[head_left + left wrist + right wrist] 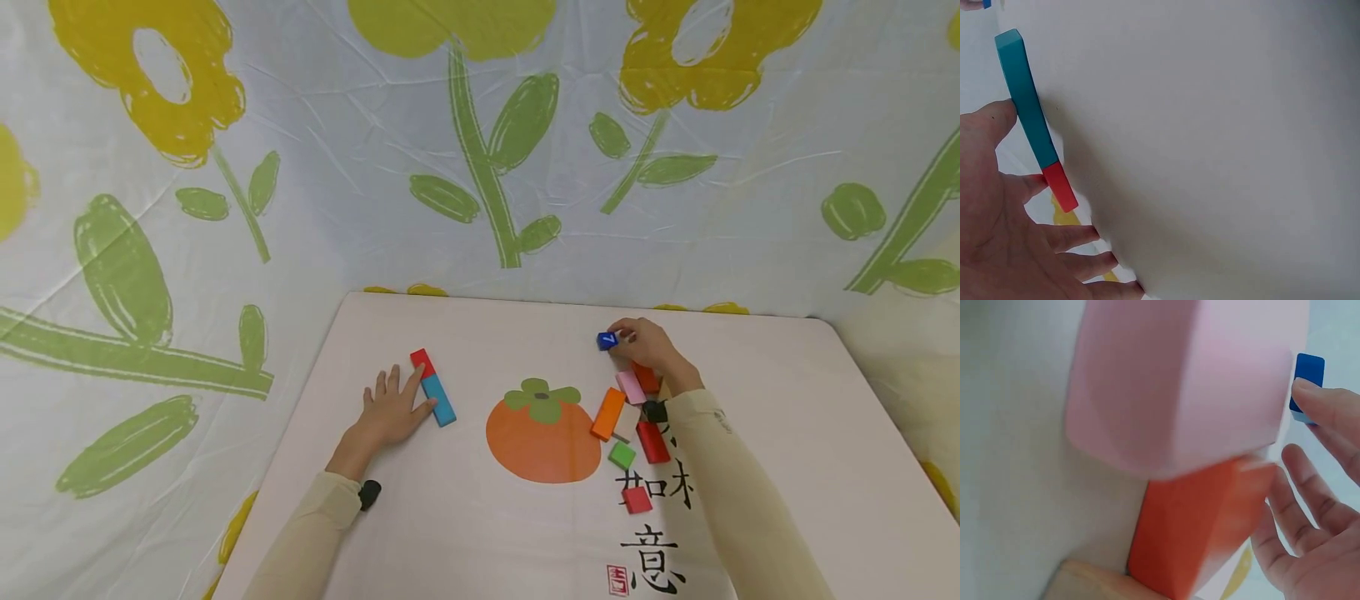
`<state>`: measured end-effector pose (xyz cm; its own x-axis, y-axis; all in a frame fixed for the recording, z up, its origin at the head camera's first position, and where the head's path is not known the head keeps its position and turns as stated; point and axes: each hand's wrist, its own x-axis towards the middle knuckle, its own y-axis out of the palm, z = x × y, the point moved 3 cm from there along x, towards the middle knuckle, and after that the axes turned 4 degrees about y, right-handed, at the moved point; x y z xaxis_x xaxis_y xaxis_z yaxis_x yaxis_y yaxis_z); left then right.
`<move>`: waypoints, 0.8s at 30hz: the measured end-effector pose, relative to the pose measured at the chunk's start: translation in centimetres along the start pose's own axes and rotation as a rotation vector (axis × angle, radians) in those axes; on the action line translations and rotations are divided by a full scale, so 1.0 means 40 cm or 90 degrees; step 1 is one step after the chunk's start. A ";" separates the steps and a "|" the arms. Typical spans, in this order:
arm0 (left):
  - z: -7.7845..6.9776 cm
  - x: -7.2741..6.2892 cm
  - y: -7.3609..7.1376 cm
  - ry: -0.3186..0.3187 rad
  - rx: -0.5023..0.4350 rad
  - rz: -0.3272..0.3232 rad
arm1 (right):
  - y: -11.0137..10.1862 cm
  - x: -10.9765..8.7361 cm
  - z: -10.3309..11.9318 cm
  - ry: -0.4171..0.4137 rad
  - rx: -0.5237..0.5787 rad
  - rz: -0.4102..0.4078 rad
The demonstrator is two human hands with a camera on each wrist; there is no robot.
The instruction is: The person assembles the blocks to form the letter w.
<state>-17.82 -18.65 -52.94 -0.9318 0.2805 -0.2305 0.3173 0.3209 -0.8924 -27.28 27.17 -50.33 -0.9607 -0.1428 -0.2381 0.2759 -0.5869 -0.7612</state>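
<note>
My left hand (390, 414) lies at the left of the table with its fingers spread and straight. Its thumb touches a light blue block (438, 402), and its index fingertip touches a shorter red block (423, 362). These two blocks stand end to end in one line, with the blue block (1027, 100) meeting the red one (1060, 187) in the left wrist view. Toward the back right, my right hand (651, 346) pinches a small dark blue block (607, 341) marked with a white 7. Thumb and index hold that dark blue block (1310, 370); the other fingers are loosely spread.
Below the right hand lie several loose blocks: pink (631, 387), orange-red (646, 378), orange (608, 414), cream (627, 422), red (654, 442), green (622, 455) and a small red one (637, 499). A persimmon print (543, 437) marks the tabletop. Flowered cloth (330, 125) hangs behind.
</note>
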 end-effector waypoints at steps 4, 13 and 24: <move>0.000 0.000 0.000 -0.002 0.005 0.000 | 0.005 -0.015 0.014 0.010 0.011 -0.009; 0.003 0.001 0.002 -0.001 0.013 0.000 | 0.045 -0.088 0.095 -0.057 0.011 -0.059; -0.003 0.003 -0.001 0.000 0.009 0.001 | 0.144 -0.189 0.208 -0.095 0.034 -0.073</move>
<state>-17.92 -18.52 -52.90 -0.9311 0.2816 -0.2316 0.3163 0.3076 -0.8974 -18.67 18.25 -47.91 -0.9809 -0.1859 -0.0564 0.1654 -0.6470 -0.7444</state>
